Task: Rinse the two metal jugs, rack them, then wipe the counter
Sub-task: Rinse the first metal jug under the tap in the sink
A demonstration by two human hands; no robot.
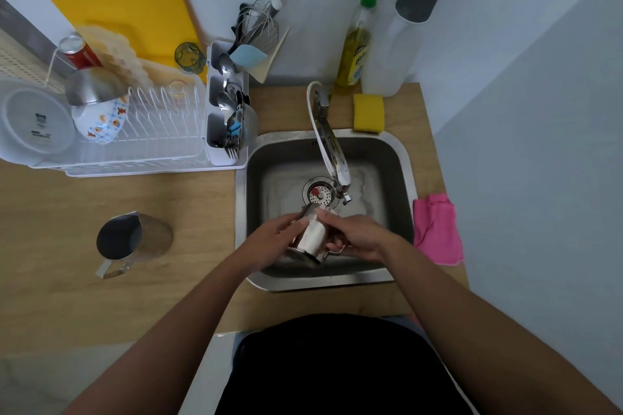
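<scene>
A small metal jug (312, 236) lies tilted over the steel sink (401, 158), its mouth pointing away from me toward the tap (332, 152). My left hand (269, 239) lies against its left side with fingers stretched along the wall. My right hand (357, 236) grips the jug from the right, near its handle. A second, larger metal jug (135, 239) stands upright on the wooden counter (168, 205) left of the sink, handle toward me. The white dish rack (151, 145) sits behind it. A pink cloth (436, 232) lies on the counter right of the sink.
The rack holds a steel bowl (94, 86), a patterned bowl (101, 118), a plastic lid (33, 121) and a cutlery caddy (226, 111). A yellow sponge (369, 113), a soap bottle (357, 44) and a white container (401, 27) stand behind the sink. Walls close in at the right.
</scene>
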